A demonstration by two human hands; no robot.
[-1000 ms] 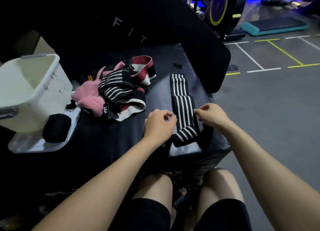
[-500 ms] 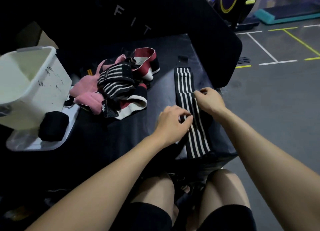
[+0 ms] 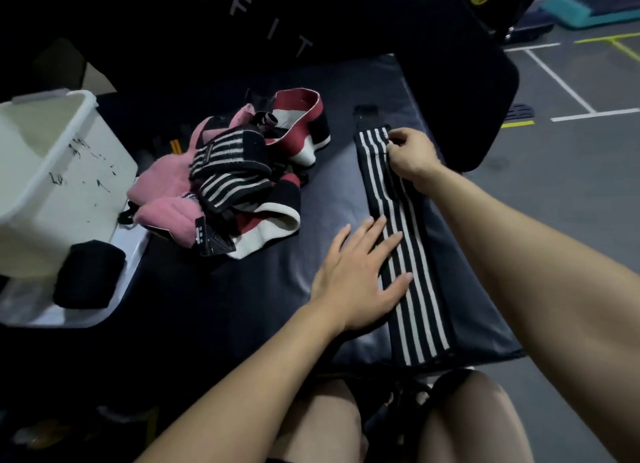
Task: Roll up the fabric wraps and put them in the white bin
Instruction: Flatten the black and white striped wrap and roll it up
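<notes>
A long black wrap with white stripes [image 3: 412, 289] lies flat and straight along the right side of the dark padded bench [image 3: 225, 306]. My left hand [image 3: 360, 279] rests palm down with spread fingers on its middle. My right hand [image 3: 410, 156] pinches the wrap's far end near the right edge. The white bin [image 3: 65, 185] stands tilted at the left. A pile of unrolled wraps [image 3: 239, 182], pink, red-and-white and striped, lies between the bin and the flat wrap.
A black rolled wrap [image 3: 88, 275] sits on a clear lid [image 3: 69, 315] under the bin. A black padded backrest with "FIT" lettering [image 3: 381, 29] rises behind the bench. Grey gym floor with painted lines [image 3: 568, 185] lies to the right. My knees are below the bench edge.
Both hands slid away along the striped wrap, the right one to its far end. The left hand opened flat on the middle. The wrap now lies stretched out straight.
</notes>
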